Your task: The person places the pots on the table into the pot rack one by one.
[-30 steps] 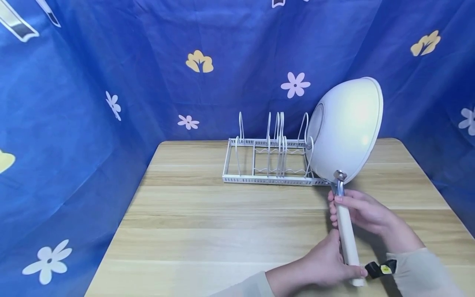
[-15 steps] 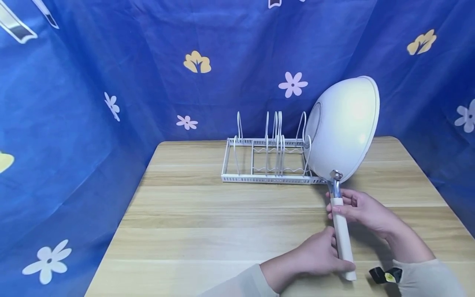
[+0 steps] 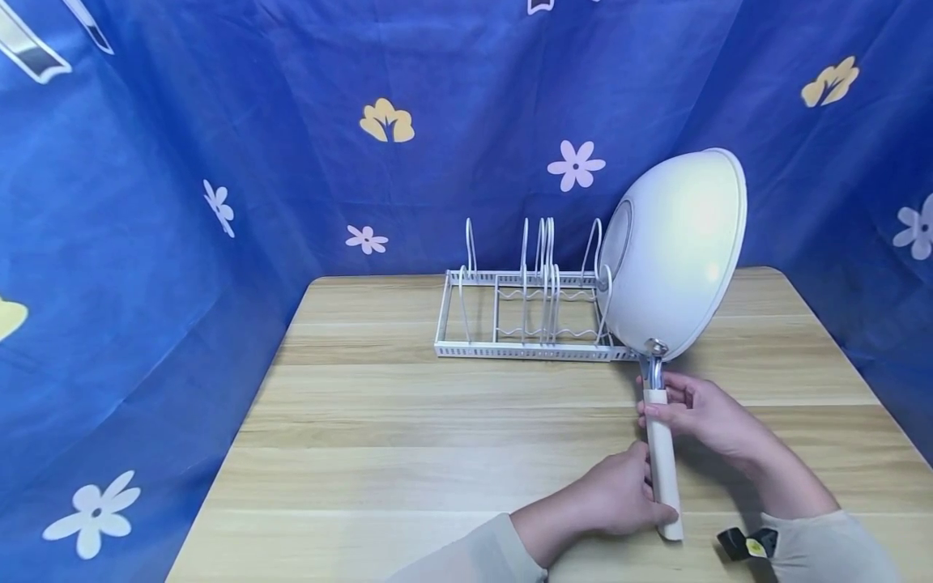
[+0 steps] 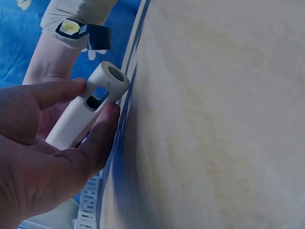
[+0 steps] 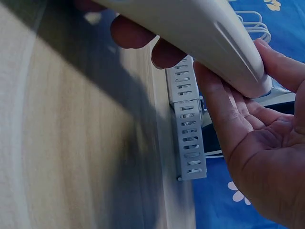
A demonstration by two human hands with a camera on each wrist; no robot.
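Observation:
A white wok (image 3: 674,251) stands tilted on its side at the right end of the white wire rack (image 3: 525,351), its rounded underside facing left. Its pale handle (image 3: 662,470) points toward the person. My left hand (image 3: 615,495) grips the handle near its free end; the left wrist view shows thumb and fingers on either side of the handle's slotted tip (image 4: 112,78). Higher up, beside the metal neck (image 3: 654,374), my right hand (image 3: 710,417) pinches the handle between thumb and fingers. The wok's inside is hidden.
The rack's upright wire loops (image 3: 547,283) stand left of the wok. A wooden table (image 3: 408,437) lies below, with a blue patterned curtain (image 3: 452,121) behind and at both sides. A black wrist strap (image 3: 747,542) hangs at the right sleeve.
The handle's free end has swung left and slightly away from the person, with both hands moving along with it. The wok's bowl stays at the rack's right end.

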